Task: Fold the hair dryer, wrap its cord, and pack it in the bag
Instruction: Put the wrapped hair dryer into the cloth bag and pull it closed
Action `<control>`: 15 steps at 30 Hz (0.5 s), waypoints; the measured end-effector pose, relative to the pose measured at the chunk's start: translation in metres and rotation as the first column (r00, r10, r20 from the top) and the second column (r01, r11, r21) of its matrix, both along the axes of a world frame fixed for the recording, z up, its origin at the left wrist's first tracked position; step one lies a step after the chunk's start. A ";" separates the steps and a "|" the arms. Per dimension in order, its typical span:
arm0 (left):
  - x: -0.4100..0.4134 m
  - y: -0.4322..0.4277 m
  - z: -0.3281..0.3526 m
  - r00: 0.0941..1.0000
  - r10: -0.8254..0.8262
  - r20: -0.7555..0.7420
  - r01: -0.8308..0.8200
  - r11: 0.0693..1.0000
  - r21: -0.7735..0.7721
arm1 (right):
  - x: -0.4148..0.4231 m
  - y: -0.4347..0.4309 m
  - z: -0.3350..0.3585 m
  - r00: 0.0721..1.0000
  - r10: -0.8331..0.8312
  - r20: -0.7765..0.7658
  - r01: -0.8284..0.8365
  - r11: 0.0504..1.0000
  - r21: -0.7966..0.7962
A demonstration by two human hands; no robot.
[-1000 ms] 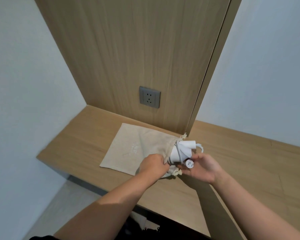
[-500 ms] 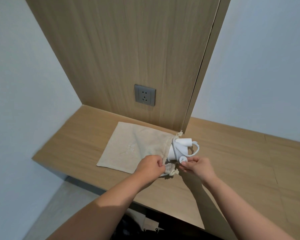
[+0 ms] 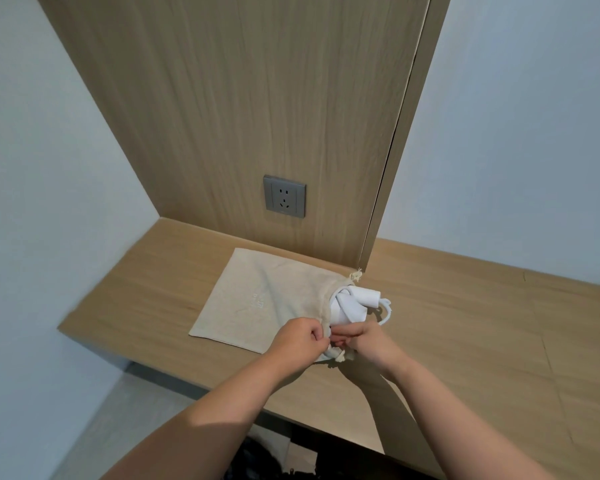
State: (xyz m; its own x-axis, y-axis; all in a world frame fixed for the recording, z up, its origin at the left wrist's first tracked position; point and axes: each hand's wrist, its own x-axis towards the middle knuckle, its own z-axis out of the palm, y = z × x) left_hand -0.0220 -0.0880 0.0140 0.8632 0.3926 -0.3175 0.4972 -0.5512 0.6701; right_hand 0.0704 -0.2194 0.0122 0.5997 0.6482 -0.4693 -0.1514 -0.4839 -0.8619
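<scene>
At the desk (image 3: 465,323), the left hand (image 3: 297,342) pinches the bag (image 3: 257,299) by its near rim, fingers of the right hand (image 3: 369,341) curl beside it on something unseen, the hair dryer (image 3: 352,303) lying half-in just beyond both, its length pointing left into the mouth.

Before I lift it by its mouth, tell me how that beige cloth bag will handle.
Likely floppy: the bag lies flat and creased on the wooden desk, so it should sag. Probably lopsided, since the white hair dryer sits only at its mouth, half out. It may spill there: the cord loop hangs outside and the mouth looks undrawn.
</scene>
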 end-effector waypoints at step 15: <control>0.009 -0.012 0.008 0.991 0.061 -0.123 -0.044 0.989 0.138 | 0.056 -0.027 -0.008 0.795 -0.480 -0.371 0.513 0.858 -0.011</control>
